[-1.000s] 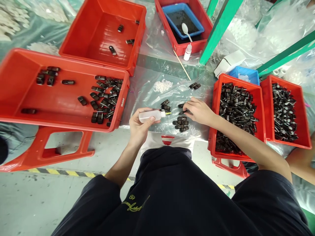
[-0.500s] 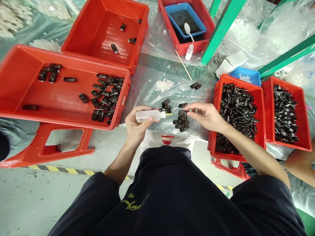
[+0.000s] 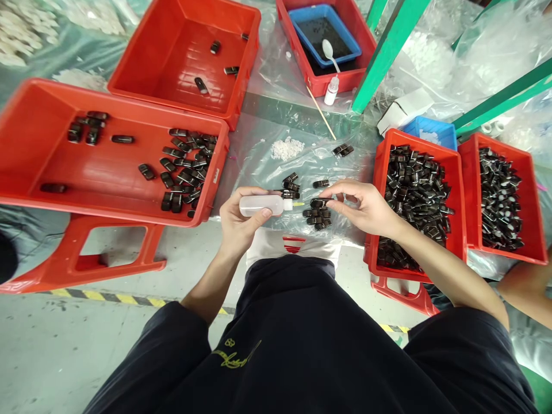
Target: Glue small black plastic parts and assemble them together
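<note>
My left hand (image 3: 244, 218) is wrapped around a translucent squeeze bottle (image 3: 261, 205), tilted onto its side, with a white cap and a thin yellowish nozzle pointing right. Between thumb and fingertips, my right hand (image 3: 366, 208) pinches a small black toy car body (image 3: 318, 203) just beyond the nozzle tip. Whether the tip touches it I cannot tell. Below the held piece lies a cluster of similar black car bodies (image 3: 317, 217) on the plastic-covered table (image 3: 259, 155). Several more black pieces (image 3: 291, 183) lie behind the bottle, and a pile of small white bits (image 3: 287, 149) sits farther back.
Red bins with black pieces stand at left (image 3: 129, 195), back left (image 3: 146, 69), right (image 3: 457, 230) and far right (image 3: 535, 218). A red bin (image 3: 319, 86) holds a blue tray (image 3: 297, 29) and white spoon (image 3: 328, 50). A green post (image 3: 388, 52) rises nearby. Another person's arm (image 3: 528, 287) shows at right.
The bottle has shifted slightly right, its nozzle now close to the black piece. My right hand has lowered that piece slightly toward me and to the left.
</note>
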A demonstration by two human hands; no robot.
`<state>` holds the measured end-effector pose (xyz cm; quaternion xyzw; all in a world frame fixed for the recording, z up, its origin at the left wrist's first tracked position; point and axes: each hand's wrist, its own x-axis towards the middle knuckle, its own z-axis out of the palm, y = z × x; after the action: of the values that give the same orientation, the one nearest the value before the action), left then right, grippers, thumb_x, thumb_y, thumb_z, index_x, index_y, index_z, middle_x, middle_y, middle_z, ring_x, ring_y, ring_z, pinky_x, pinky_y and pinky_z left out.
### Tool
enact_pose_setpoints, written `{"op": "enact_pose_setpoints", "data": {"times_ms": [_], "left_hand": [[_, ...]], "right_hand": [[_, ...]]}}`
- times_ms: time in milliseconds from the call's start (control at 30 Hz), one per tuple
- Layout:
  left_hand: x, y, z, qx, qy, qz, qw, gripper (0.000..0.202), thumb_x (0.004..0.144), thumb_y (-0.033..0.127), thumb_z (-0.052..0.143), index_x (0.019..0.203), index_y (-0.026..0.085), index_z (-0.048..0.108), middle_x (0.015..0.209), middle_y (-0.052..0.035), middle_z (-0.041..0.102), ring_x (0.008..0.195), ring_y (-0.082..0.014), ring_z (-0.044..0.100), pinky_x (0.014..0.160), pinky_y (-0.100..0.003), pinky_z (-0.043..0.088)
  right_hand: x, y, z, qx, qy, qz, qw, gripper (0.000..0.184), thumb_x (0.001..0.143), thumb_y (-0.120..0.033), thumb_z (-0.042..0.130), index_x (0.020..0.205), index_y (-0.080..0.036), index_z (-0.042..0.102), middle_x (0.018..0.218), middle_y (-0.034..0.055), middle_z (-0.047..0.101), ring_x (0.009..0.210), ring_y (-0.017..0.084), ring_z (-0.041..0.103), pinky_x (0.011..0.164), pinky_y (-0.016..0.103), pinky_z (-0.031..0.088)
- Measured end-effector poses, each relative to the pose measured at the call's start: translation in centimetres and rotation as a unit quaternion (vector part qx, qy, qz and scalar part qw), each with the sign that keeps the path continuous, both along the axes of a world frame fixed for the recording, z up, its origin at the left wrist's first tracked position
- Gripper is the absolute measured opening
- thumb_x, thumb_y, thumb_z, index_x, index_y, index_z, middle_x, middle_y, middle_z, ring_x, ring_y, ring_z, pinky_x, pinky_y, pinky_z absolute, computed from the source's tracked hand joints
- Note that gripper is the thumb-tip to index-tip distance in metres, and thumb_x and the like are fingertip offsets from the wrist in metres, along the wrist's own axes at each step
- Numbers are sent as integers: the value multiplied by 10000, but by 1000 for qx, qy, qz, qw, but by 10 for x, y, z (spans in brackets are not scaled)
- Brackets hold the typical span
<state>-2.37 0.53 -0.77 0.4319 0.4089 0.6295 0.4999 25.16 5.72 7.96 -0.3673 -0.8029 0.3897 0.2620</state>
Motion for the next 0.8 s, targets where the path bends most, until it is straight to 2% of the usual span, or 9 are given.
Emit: {"op": "enact_pose_setpoints", "data": {"times_ms": [300,467,567,800], "left_hand": [[0,1,-2,10,0,-4,1000,395,766,414,941,1054,212,762,1008,-75,838,921,-264,827,672,-324,693],[-3,2,-2,14,23,-17,1000,439,746,455,955,1053,209,760,1016,-86,840,997,-284,827,776,-351,688],[-5,4,3,36,38,-27,998,436,733,433,970,1048,212,766,1006,-82,845,987,-281,830,833,-366,678],[-8,10,20,39,81,-44,995,462,694,442,995,1006,198,757,979,-96,849,931,-279,831,802,-367,669]], "right_hand": [[-1,-1,1,-2,10,10,1000,210,1040,-325,671,1137,-194,803,1048,83,801,876,188,707,815,351,564],[-5,-3,4,4,9,20,1000,194,1041,-310,670,1136,-207,803,1011,71,789,828,173,674,805,353,560],[-6,-4,7,2,6,21,1000,190,1040,-299,663,1131,-218,809,1024,73,793,867,185,694,818,364,565],[-6,-4,7,4,8,13,1000,189,1036,-286,671,1126,-235,829,1039,63,809,925,197,724,859,380,568]]}}
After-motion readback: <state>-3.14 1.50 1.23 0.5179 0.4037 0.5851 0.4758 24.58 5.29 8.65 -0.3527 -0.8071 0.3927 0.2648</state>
